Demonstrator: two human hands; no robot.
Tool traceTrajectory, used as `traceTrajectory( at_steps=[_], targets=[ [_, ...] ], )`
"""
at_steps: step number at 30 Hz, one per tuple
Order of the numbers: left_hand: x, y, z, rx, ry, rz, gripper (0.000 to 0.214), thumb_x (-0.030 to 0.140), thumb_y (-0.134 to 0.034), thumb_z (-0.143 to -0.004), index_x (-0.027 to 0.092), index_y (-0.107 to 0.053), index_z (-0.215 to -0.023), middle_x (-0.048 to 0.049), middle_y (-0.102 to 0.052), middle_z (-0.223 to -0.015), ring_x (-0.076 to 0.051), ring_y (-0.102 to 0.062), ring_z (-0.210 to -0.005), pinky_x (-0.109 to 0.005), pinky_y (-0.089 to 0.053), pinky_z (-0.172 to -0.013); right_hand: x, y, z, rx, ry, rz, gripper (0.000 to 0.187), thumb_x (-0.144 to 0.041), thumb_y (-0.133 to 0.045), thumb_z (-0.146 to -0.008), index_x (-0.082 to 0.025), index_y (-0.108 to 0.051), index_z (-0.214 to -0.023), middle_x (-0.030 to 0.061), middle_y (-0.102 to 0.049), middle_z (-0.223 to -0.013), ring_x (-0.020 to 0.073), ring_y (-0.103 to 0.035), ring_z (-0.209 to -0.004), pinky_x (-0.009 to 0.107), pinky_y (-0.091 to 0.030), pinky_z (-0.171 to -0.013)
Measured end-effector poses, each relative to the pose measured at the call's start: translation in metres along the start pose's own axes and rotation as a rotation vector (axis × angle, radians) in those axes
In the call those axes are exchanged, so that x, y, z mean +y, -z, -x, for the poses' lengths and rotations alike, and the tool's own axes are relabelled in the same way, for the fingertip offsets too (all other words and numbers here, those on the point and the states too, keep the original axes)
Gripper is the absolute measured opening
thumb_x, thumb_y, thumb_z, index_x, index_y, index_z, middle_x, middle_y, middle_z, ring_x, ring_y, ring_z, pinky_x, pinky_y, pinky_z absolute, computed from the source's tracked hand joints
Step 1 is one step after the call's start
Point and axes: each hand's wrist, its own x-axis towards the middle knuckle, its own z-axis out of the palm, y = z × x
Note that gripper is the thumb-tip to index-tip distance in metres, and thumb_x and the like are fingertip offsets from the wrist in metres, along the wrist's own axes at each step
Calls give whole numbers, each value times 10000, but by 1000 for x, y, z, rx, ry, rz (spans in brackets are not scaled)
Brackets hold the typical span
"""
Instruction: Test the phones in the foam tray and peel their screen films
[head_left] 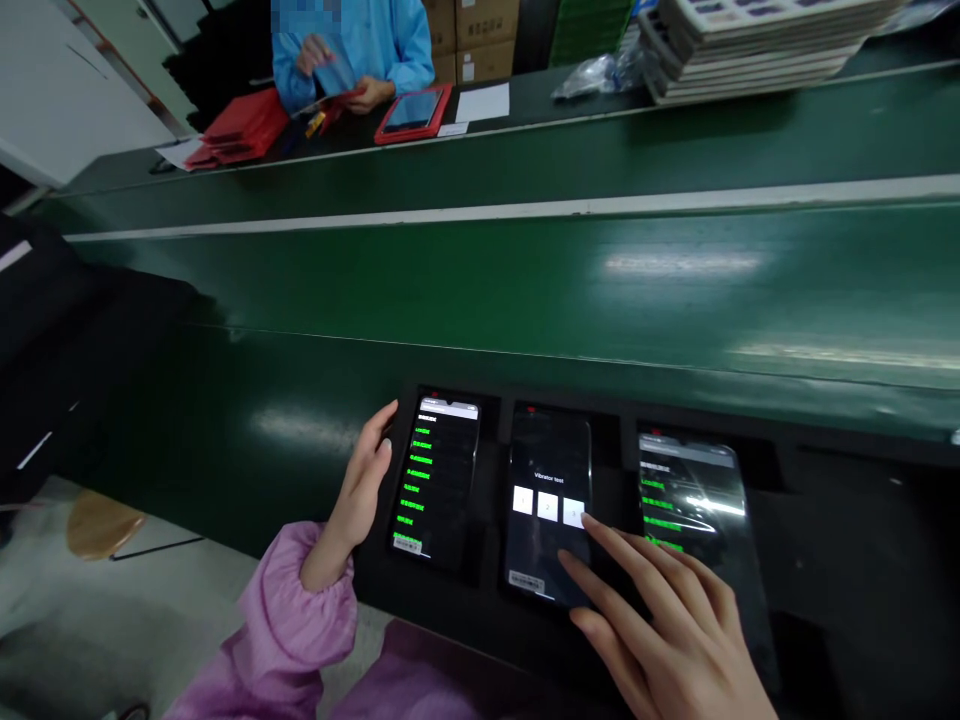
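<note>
Glossy glass phones [547, 510], a smooth, sheeny green belt [525, 290], matt black tray [825, 520], soft pink cloth sleeve [300, 610]

The left phone [435, 475] and the right phone [690, 500] show black screens with rows of bright green lettering. The middle phone [547, 520] is black with three white squares. Dark green belt [525, 290], white-striped. Pink sleeve [292, 610]; red cases [244, 125].
</note>
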Motion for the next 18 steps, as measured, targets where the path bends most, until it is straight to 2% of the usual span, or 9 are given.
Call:
traceTrajectory(
  at_steps=[3, 5, 7, 9, 11, 13, 16, 18],
  targets=[
    [0, 1, 2, -6, -22, -40, 545, 605, -494, -1122, 330, -564, -1588, -68, -521, -1718, -316, -460, -1615, -517, -414, -1322, -2, 1, 0, 0, -12, -3, 307, -377, -530, -1157, -259, -810, -1205, 84, -742, -1385, 252, -656, -1203, 430, -423, -1048],
    [3, 3, 2, -16, -52, -73, 534, 586, -495, -1128, 339, -555, -1597, -73, -534, -1704, -317, -492, -1591, -532, -421, -1315, -3, 2, 0, 7, -8, 32, 311, -333, -521, -1151, -241, -811, -1213, 119, -717, -1420, 270, -644, -1219, 446, -423, -1055],
    [9, 6, 1, -32, -102, -103, 523, 573, -578, -1101, 351, -587, -1574, -70, -553, -1684, -327, -509, -1574, -549, -397, -1331, -3, 5, -3, -1, -55, 103, 333, -328, -505, -1147, -233, -807, -1253, 147, -667, -1499, 311, -624, -1255, 483, -423, -1060],
    [17, 10, -4, -66, -221, -218, 473, 535, -659, -1069, 375, -656, -1514, -54, -564, -1671, -341, -487, -1587, -565, -357, -1354, 3, 9, -8, -26, -112, 159, 365, -370, -481, -1155, -256, -808, -1268, 133, -628, -1561, 339, -609, -1290, 516, -421, -1073],
    [23, 12, -12, -115, -371, -407, 402, 507, -665, -1070, 401, -712, -1455, -40, -557, -1675, -361, -442, -1616, -599, -329, -1363, 17, 14, -14, -26, -142, 198, 386, -391, -454, -1164, -284, -814, -1256, 105, -626, -1568, 336, -612, -1297, 520, -429, -1065],
    [29, 11, -22, -141, -452, -598, 412, 546, -604, -1091, 414, -713, -1466, -55, -526, -1701, -403, -404, -1633, -693, -295, -1351, 36, 18, -19, -4, -200, 265, 420, -399, -422, -1170, -278, -800, -1309, 119, -610, -1578, 351, -615, -1294, 520, -451, -1014],
    [39, 4, -29, -126, -436, -751, 517, 661, -562, -1072, 390, -710, -1487, -112, -505, -1719, -494, -375, -1627, -874, -156, -1299, 63, 21, -22, -24, -309, 392, 521, -493, -356, -1177, -263, -758, -1414, 164, -588, -1590, 404, -618, -1257, 536, -474, -905],
    [50, -4, -29, -103, -466, -792, 496, 683, -583, -1053, 364, -793, -1369, -126, -561, -1675, -521, -383, -1615, -921, -47, -1274, 72, 24, -20, -60, -304, 382, 557, -538, -330, -1178, -281, -802, -1326, 143, -592, -1594, 408, -611, -1281, 551, -477, -910]
  ],
)
